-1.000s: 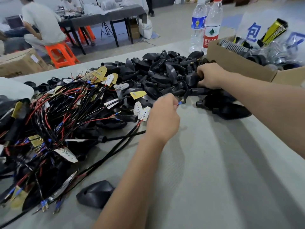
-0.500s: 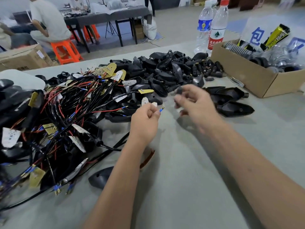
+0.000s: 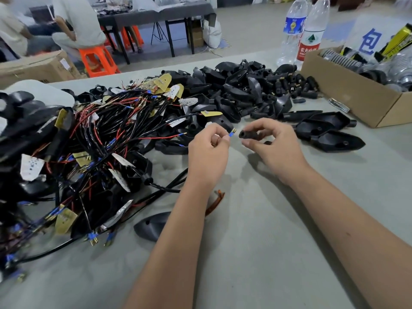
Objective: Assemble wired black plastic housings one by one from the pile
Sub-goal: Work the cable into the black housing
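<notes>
Between the two hands, just above the tabletop [image 3: 256, 253], the next joint is about to be made. The left hand [image 3: 208, 150] pinches a wire end with a blue-sleeved brass terminal [image 3: 232, 132] sticking out past its fingertips. The right hand [image 3: 273, 144] holds a small black tubular sleeve [image 3: 250, 134] between thumb and forefinger, its open mouth turned toward the terminal. The two are near but apart, so I'd say nothing is threaded yet on this one.

As for progress, it looks like early-to-middle work. The pile of wired housings [image 3: 84, 148] to the left is a thick tangle of black and red leads with paper tags, far too many to count. Behind the hands, the heap of loose black parts [image 3: 243, 90] is just as uncountable. Three larger black shells [image 3: 327, 132] lie side by side to the right, and one more shell [image 3: 153, 226] sits alone beside the left forearm. I can't tell which pieces count as finished, so the share done is a guess.

Further out, one open cardboard box [image 3: 347, 94] holds ribbed metal parts, with two water bottles [image 3: 301, 30] behind it. Across the room a seated person [image 3: 75, 25] works on an orange stool [image 3: 98, 61].
</notes>
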Motion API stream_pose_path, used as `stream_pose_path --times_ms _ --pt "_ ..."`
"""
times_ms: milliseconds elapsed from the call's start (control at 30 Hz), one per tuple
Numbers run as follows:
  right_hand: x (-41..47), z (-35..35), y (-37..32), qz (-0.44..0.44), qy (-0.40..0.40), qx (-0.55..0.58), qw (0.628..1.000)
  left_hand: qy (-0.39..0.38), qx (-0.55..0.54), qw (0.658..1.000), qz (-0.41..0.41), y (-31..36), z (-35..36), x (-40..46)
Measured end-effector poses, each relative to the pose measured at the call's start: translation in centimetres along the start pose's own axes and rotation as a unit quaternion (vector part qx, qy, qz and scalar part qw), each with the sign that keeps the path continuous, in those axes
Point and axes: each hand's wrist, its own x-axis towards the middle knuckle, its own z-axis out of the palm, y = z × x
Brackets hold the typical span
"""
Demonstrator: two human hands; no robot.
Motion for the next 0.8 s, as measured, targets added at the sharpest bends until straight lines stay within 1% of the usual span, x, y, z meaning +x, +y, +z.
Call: stream_pose_path --times_ms 133,233,367,500,633,800 --pt "-0.01 0.04 -0.37 -0.019 0.001 -0.014 1.000 -0.020 0.043 0.999 0.017 -0.10 -0.01 -0.09" --pt "-0.15 0.03 -0.47 -0.022 0.014 -0.025 0.999 -0.019 0.062 0.998 0.018 -0.11 -0.07 -0.12" --pt "-0.22 0.05 -0.49 -0.019 0.038 -0.052 0.998 -0.023 0.073 0.997 0.003 0.12 0.00 -0.25" --pt "-0.22 -0.03 -0.36 -0.018 0.055 -0.074 0.996 -0.039 0.056 0.998 -0.016 0.47 -0.14 -0.50" --pt "-0.34 -0.01 -0.55 -0.037 0.029 -0.105 0.993 -0.076 0.049 0.995 -0.035 0.63 -0.25 -0.53" --pt "-0.31 0.04 -0.63 -0.059 0.008 -0.107 0.992 -0.072 0.037 0.995 -0.062 0.54 -0.28 -0.30"
